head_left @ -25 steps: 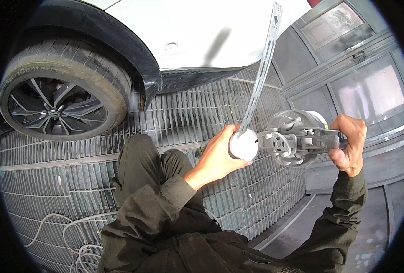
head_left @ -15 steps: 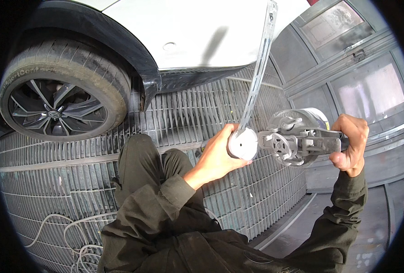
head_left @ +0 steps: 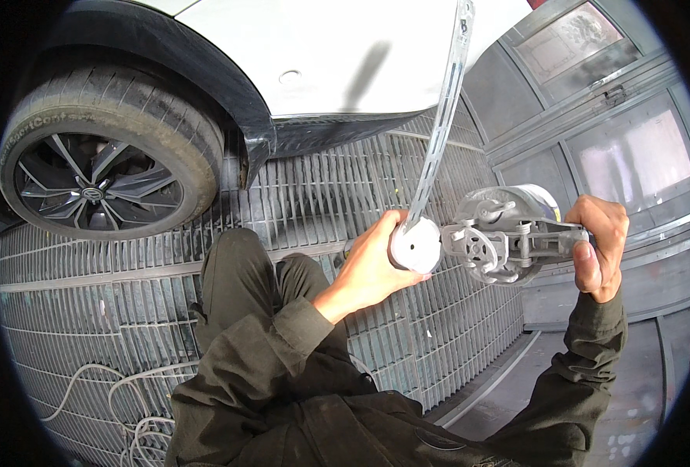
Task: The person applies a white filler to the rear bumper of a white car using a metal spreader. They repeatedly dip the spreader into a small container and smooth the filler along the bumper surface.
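Note:
My left hand [head_left: 370, 268] is wrapped round a small white cup [head_left: 416, 247], its pale inside with a dark spot facing up. A long slotted metal mixing stick [head_left: 437, 128] leans in the cup and points away toward the car. My right hand [head_left: 603, 237] is closed round the handle of a grey paint-can pouring lid [head_left: 486, 247], its thumb lying on the lever. The lid is fitted on a round paint can [head_left: 542, 192], tilted so the lid faces me. Its spout end is close beside the cup's right rim. No stream of paint can be made out.
A white car body [head_left: 314, 62] rises ahead, with a wheel and black tyre [head_left: 112, 171] at left. Metal floor grating [head_left: 275, 202] lies under me, and a pale hose [head_left: 139, 389] is coiled at lower left. Grey panelled doors [head_left: 532, 101] stand to the right.
My right thumb has moved onto the lid's lever, and the lever has swung toward the handle. The can has barely shifted; my left hand, cup and stick stay put.

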